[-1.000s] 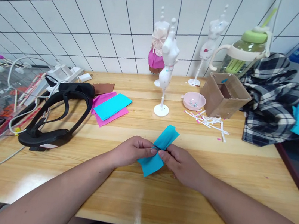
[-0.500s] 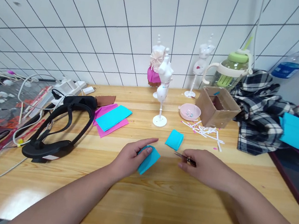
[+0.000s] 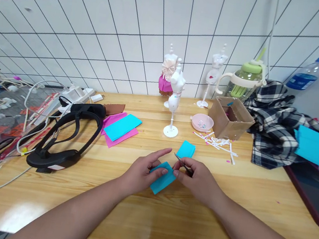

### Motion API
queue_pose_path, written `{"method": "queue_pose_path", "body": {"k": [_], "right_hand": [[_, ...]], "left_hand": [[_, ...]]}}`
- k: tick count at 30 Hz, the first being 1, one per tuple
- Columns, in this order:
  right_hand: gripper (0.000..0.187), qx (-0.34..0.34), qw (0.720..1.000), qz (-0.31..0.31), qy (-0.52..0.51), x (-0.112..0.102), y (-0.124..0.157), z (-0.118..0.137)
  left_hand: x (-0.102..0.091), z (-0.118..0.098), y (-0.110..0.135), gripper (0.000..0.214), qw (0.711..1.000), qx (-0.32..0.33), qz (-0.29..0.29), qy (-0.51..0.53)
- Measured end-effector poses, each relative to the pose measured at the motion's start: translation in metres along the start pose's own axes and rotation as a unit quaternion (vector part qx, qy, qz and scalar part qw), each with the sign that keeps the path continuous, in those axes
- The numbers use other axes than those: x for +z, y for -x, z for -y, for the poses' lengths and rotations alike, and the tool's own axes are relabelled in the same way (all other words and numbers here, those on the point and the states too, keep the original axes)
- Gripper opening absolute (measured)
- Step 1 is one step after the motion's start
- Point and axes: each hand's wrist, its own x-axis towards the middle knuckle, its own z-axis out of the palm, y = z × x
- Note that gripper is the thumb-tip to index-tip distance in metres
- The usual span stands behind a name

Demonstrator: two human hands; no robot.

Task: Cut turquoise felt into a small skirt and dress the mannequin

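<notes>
My left hand (image 3: pixel 143 170) rests on the wooden table (image 3: pixel 144 214) and pinches a small blue paper piece (image 3: pixel 163 177) between thumb and fingers, with the index finger stretched out. My right hand (image 3: pixel 197 179) is closed around small scissors (image 3: pixel 181 164), whose blades point up and left beside the paper. A second blue paper piece (image 3: pixel 186 149) lies flat just behind both hands. A white mannequin stand (image 3: pixel 174 99) rises a little farther back.
Black headband device (image 3: pixel 66 133) and cables lie at left, blue and pink sheets (image 3: pixel 120 128) behind it. A pink bowl (image 3: pixel 203 122), cardboard box (image 3: pixel 230 117), paper scraps (image 3: pixel 219 142), plaid cloth (image 3: pixel 280 122) and green jug (image 3: pixel 245 82) stand at right.
The long blue strip is now two pieces. My right hand swung out to the right with the scissors, then came back beside the piece in my left hand.
</notes>
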Motion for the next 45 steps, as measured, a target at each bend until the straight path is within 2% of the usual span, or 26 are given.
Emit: {"method": "queue_pose_path", "body": {"k": [2, 4, 6, 7, 9, 10, 13, 15, 19, 21, 24, 26, 28, 30, 31, 32, 33, 34, 35, 37, 39, 41, 42, 43, 45], "right_hand": [[0.01, -0.001, 1.0, 0.006, -0.015, -0.004, 0.0, 0.0], [0.009, -0.001, 1.0, 0.008, -0.027, -0.007, 0.0, -0.001], [0.008, 0.001, 1.0, 0.007, -0.025, -0.01, 0.0, -0.002], [0.008, 0.002, 1.0, 0.005, -0.022, -0.011, 0.0, -0.003], [0.007, 0.001, 1.0, 0.012, -0.016, -0.012, 0.0, -0.005], [0.007, 0.001, 1.0, 0.015, -0.014, -0.013, 0.0, -0.006], [0.007, 0.001, 1.0, 0.02, -0.007, -0.014, 0.0, -0.008], [0.007, -0.002, 1.0, 0.015, 0.001, -0.016, 0.0, -0.01], [0.009, 0.007, 1.0, -0.014, -0.009, -0.021, -0.002, -0.012], [0.018, 0.015, 0.999, -0.024, -0.036, -0.023, -0.003, -0.011], [0.034, 0.027, 0.995, -0.007, -0.092, -0.027, -0.003, -0.01], [0.041, 0.046, 0.988, 0.02, -0.146, -0.03, -0.002, -0.009], [0.043, 0.074, 0.969, 0.052, -0.229, -0.034, 0.0, -0.009], [0.045, 0.094, 0.931, 0.096, -0.339, -0.04, 0.003, -0.009], [0.046, 0.099, 0.907, 0.119, -0.392, -0.043, 0.005, -0.009], [0.045, 0.102, 0.885, 0.136, -0.433, -0.046, 0.005, -0.009], [0.044, 0.104, 0.87, 0.144, -0.459, -0.048, 0.006, -0.009], [0.041, 0.106, 0.863, 0.143, -0.472, -0.051, 0.006, -0.01], [0.039, 0.107, 0.862, 0.139, -0.476, -0.052, 0.006, -0.01], [0.03, 0.107, 0.864, 0.139, -0.473, -0.052, 0.005, -0.011], [0.024, 0.101, 0.866, 0.162, -0.463, -0.05, 0.004, -0.012], [0.024, 0.095, 0.876, 0.188, -0.434, -0.047, 0.003, -0.013], [0.025, 0.091, 0.885, 0.198, -0.412, -0.045, 0.004, -0.014], [0.025, 0.086, 0.894, 0.206, -0.389, -0.044, 0.004, -0.014], [0.023, 0.073, 0.906, 0.221, -0.353, -0.042, 0.005, -0.013]], "left_hand": [[-0.009, 0.003, -0.003, 0.064, 0.997, 0.014, -0.046, -0.053], [-0.031, 0.012, -0.008, 0.067, 0.975, 0.017, -0.142, -0.169], [-0.064, 0.027, -0.011, 0.057, 0.919, -0.012, -0.207, -0.334], [-0.082, 0.037, -0.012, 0.055, 0.887, -0.048, -0.229, -0.398], [-0.115, 0.054, -0.012, 0.058, 0.831, -0.125, -0.25, -0.48], [-0.128, 0.061, -0.011, 0.056, 0.813, -0.16, -0.25, -0.5], [-0.145, 0.069, -0.009, 0.039, 0.8, -0.231, -0.208, -0.514], [-0.144, 0.065, -0.008, 0.034, 0.796, -0.255, -0.192, -0.514], [-0.14, 0.058, -0.009, 0.043, 0.803, -0.259, -0.193, -0.501], [-0.141, 0.058, -0.009, 0.045, 0.814, -0.257, -0.184, -0.487], [-0.143, 0.061, -0.007, 0.035, 0.812, -0.271, -0.194, -0.479], [-0.143, 0.062, -0.006, 0.03, 0.814, -0.253, -0.255, -0.457], [-0.14, 0.06, -0.006, 0.024, 0.846, -0.179, -0.355, -0.355], [-0.136, 0.052, -0.005, 0.021, 0.871, -0.08, -0.437, -0.209], [-0.132, 0.047, -0.005, 0.02, 0.882, -0.04, -0.453, -0.126], [-0.129, 0.04, -0.005, 0.02, 0.892, -0.019, -0.446, -0.07], [-0.125, 0.033, -0.005, 0.02, 0.903, -0.001, -0.427, 0.042], [-0.121, 0.026, -0.005, 0.021, 0.912, -0.007, -0.377, 0.161], [-0.117, 0.019, -0.006, 0.022, 0.914, -0.029, -0.328, 0.239], [-0.108, 0.011, -0.007, 0.025, 0.906, -0.089, -0.262, 0.321], [-0.099, 0.008, -0.009, 0.028, 0.896, -0.147, -0.203, 0.367], [-0.091, 0.009, -0.011, 0.026, 0.895, -0.207, -0.136, 0.371], [-0.087, 0.01, -0.012, 0.023, 0.9, -0.218, -0.131, 0.354], [-0.084, 0.009, -0.011, 0.022, 0.907, -0.207, -0.15, 0.333], [-0.08, 0.006, -0.009, 0.025, 0.916, -0.135, -0.207, 0.315]]}}
